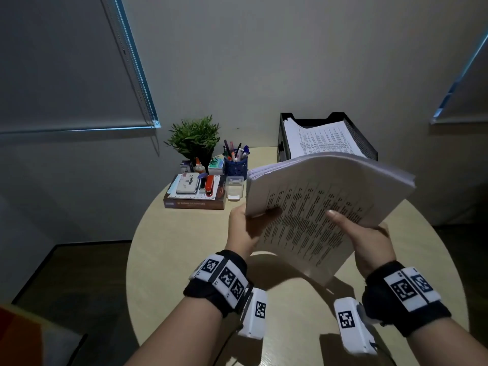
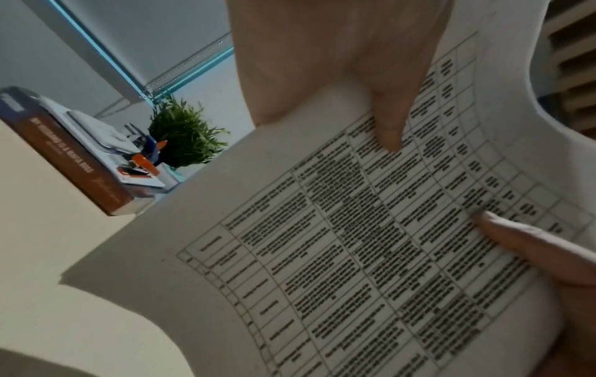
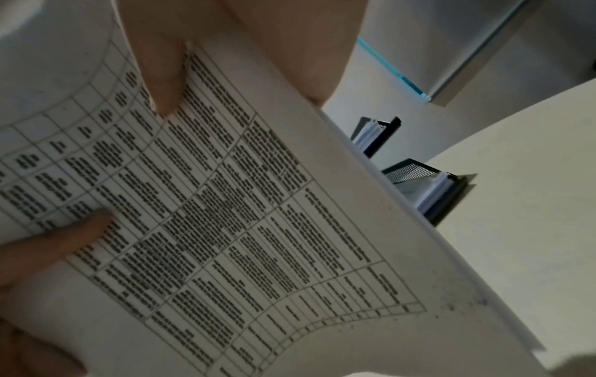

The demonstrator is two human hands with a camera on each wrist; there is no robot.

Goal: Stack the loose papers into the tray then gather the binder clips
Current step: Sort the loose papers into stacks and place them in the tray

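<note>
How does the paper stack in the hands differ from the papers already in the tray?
The held stack is lifted off the table, gripped by the left hand and right hand, and bowed. The tray papers lie flat inside the black tray, untouched. Both are white printed sheets.

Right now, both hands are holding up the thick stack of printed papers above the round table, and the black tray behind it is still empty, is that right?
Not quite: the black tray is not empty. The head view shows printed sheets already lying in it. The rest holds: the left hand and the right hand both grip the stack of papers above the round table.
</note>
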